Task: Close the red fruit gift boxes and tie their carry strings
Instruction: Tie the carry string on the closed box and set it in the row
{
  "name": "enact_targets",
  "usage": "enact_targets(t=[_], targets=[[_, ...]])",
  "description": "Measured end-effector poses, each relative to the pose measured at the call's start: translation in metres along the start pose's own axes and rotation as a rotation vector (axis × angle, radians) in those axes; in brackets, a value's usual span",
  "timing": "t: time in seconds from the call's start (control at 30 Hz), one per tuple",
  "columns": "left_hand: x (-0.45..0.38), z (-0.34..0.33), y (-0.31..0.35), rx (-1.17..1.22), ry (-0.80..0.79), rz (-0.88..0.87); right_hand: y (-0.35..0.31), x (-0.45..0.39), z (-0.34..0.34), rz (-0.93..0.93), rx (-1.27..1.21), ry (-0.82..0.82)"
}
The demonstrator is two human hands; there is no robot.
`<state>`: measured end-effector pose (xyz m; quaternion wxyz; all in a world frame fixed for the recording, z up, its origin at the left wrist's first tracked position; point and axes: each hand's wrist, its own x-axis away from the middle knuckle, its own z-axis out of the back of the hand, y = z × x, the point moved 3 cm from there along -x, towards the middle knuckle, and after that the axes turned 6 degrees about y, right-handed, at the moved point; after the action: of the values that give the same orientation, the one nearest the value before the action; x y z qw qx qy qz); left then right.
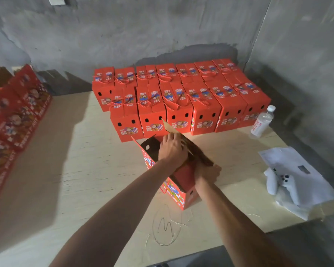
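Observation:
An open red fruit gift box [181, 197] stands on the wooden table [85, 170] in front of me, its brown-lined top flaps [199, 153] raised. My left hand [172, 149] reaches over the box's open top and presses on a flap with its fingers spread. My right hand [207, 173] grips the box's right side flap near its fold. A red-and-white carry string [165, 186] hangs down the box's left face. Behind it stand two rows of closed red boxes [179, 101] with tied carry strings on their lids.
A stack of flat, unfolded red boxes [14, 120] lies along the table's left edge. A water bottle [261, 122] stands at the right of the closed boxes. White paper [297, 166] and a white game controller [283, 184] lie near the right edge. Concrete walls enclose the corner.

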<state>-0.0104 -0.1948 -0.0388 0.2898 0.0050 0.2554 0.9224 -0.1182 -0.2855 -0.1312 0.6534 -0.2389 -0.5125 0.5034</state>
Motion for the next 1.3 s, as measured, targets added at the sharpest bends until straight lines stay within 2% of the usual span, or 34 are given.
enact_targets(t=[0.1, 0.27, 0.33, 0.43, 0.67, 0.77, 0.83, 1.0, 1.2, 1.3], targets=[[-0.009, 0.008, -0.011, -0.098, 0.154, -0.061, 0.005, 0.016, -0.006, -0.004, 0.041, 0.035], [-0.016, 0.003, -0.06, -0.379, 0.086, 0.062, 0.009, 0.012, -0.001, 0.139, 0.087, 0.033], [-0.013, 0.0, -0.074, -0.346, 0.038, 0.144, 0.009, 0.011, 0.0, 0.197, 0.113, 0.034], [-0.003, -0.016, -0.073, -0.41, -0.058, 0.131, 0.004, 0.003, -0.005, 0.292, 0.161, -0.012], [0.021, -0.026, -0.063, -0.492, -0.111, 0.334, -0.027, -0.036, -0.028, 0.526, 0.387, -0.104], [0.033, -0.039, -0.054, -0.368, -0.165, 0.38, -0.053, -0.043, -0.045, 0.715, 0.5, -0.164], [0.047, -0.047, -0.046, -0.288, -0.14, 0.402, -0.068, -0.042, -0.062, 0.86, 0.615, -0.216], [0.071, -0.051, -0.034, -0.219, 0.184, 0.175, -0.082, -0.037, -0.091, 1.094, 0.883, -0.131], [0.066, -0.053, -0.036, -0.194, 0.185, 0.052, -0.08, -0.037, -0.09, 1.154, 0.987, -0.045], [0.066, -0.049, -0.038, -0.146, 0.258, -0.075, -0.079, -0.036, -0.09, 1.158, 0.988, -0.061]])
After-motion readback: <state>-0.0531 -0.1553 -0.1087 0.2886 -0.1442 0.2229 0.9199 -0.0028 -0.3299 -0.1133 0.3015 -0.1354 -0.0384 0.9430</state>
